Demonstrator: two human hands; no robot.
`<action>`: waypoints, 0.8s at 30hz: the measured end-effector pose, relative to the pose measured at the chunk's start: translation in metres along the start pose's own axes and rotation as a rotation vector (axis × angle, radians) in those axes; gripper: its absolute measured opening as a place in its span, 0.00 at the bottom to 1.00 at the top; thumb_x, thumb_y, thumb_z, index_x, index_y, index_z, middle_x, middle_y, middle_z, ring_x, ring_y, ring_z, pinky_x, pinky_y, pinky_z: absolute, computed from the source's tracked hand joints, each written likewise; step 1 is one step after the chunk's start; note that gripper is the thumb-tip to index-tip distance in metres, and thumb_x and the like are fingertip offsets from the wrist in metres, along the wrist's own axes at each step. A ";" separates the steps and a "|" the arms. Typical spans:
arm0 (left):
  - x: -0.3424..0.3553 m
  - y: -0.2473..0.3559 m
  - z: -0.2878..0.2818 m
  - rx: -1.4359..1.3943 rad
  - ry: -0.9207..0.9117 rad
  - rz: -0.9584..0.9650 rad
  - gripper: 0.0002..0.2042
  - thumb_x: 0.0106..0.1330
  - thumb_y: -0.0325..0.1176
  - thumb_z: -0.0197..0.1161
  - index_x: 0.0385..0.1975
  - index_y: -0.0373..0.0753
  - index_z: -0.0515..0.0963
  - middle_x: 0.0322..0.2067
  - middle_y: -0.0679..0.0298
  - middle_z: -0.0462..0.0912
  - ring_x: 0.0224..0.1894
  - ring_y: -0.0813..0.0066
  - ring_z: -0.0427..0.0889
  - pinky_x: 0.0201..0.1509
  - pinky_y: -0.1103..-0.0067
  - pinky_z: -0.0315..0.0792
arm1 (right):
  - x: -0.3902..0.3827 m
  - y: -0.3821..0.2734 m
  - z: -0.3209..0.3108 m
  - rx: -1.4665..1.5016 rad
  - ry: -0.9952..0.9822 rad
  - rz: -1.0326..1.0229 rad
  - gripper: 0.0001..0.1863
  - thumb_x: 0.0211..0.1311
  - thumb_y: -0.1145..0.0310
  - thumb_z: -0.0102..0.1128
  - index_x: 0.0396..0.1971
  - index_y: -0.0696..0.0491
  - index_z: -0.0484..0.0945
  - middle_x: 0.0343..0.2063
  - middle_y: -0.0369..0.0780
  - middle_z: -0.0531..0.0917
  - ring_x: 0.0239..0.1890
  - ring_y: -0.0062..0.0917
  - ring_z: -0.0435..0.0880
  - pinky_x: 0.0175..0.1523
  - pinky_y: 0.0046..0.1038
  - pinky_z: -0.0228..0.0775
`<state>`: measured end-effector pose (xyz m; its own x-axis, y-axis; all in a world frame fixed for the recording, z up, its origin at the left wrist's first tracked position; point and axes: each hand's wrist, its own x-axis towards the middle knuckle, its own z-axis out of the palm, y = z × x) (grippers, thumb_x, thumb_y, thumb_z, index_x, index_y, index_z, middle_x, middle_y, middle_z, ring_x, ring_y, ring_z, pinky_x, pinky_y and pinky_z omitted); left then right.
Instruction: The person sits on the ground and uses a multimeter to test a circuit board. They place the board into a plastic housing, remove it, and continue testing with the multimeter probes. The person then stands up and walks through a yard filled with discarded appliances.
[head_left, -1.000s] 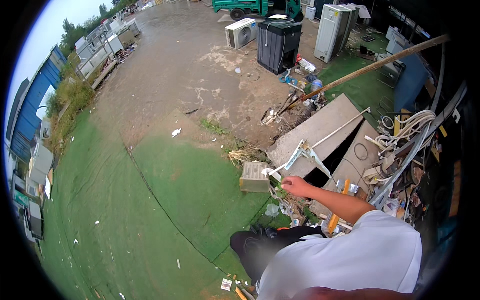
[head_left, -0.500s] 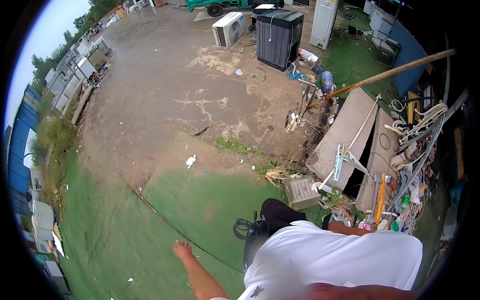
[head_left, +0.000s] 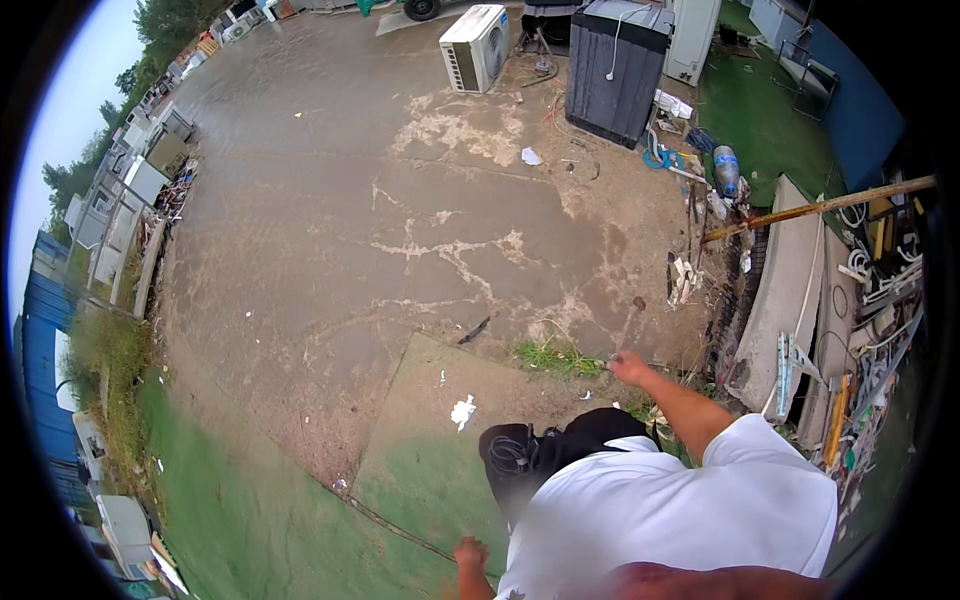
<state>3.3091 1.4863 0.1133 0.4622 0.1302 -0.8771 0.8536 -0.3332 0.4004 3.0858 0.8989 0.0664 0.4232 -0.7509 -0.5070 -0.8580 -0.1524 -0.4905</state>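
Note:
My right hand (head_left: pixel 628 368) is out in front at the right, over the strip of grass (head_left: pixel 560 357) at the edge of the concrete. Its fingers are curled in, and a small greyish speck shows at the fingertips, too small to name. Low beside my body is my left hand (head_left: pixel 470 552), fingers folded and slightly blurred, with nothing seen in it. A coil of dark cord (head_left: pixel 512 452) lies against my black trousers (head_left: pixel 572 440). White scraps (head_left: pixel 463 412) lie on the ground ahead of me.
Ahead stand a white air-conditioner outdoor unit (head_left: pixel 475 50) and a dark grey cabinet-like appliance (head_left: pixel 618 75). At the right, a rusty pole (head_left: pixel 820 208) slants over concrete slabs (head_left: pixel 778 300) and scrap. A plastic bottle (head_left: pixel 727 172) lies near it. Old appliances (head_left: pixel 145 180) line the left.
My right hand has swung forward into view, while my left hand has dropped back toward my body. The air-conditioner unit, dark cabinet and slabs have shifted rightward in the picture.

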 end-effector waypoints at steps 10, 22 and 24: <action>0.207 0.328 0.157 0.175 -0.046 -0.371 0.26 0.76 0.45 0.53 0.69 0.39 0.64 0.57 0.53 0.78 0.50 0.59 0.82 0.50 0.65 0.75 | 0.356 -0.496 -0.116 1.060 -0.262 0.056 0.22 0.74 0.51 0.54 0.55 0.54 0.77 0.38 0.41 0.85 0.34 0.21 0.84 0.37 0.26 0.76; 0.249 1.405 0.442 -0.015 -0.209 1.124 0.20 0.76 0.39 0.56 0.63 0.37 0.71 0.46 0.60 0.84 0.41 0.76 0.83 0.40 0.80 0.76 | 0.554 -0.487 -0.009 -0.147 -0.589 0.667 0.21 0.69 0.55 0.58 0.48 0.58 0.81 0.36 0.44 0.86 0.34 0.29 0.87 0.36 0.31 0.79; 0.317 1.440 0.485 -0.036 -0.255 1.017 0.19 0.77 0.38 0.55 0.64 0.40 0.70 0.44 0.60 0.84 0.38 0.75 0.84 0.37 0.80 0.77 | 0.670 -0.544 -0.016 -0.193 -0.588 0.596 0.20 0.70 0.55 0.58 0.48 0.58 0.81 0.36 0.43 0.86 0.33 0.28 0.87 0.35 0.31 0.78</action>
<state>4.5689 0.5946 0.2829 0.9053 -0.3973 -0.1507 0.0995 -0.1465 0.9842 3.8317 0.4690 0.0049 -0.0776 -0.2938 -0.9527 -0.9970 0.0148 0.0766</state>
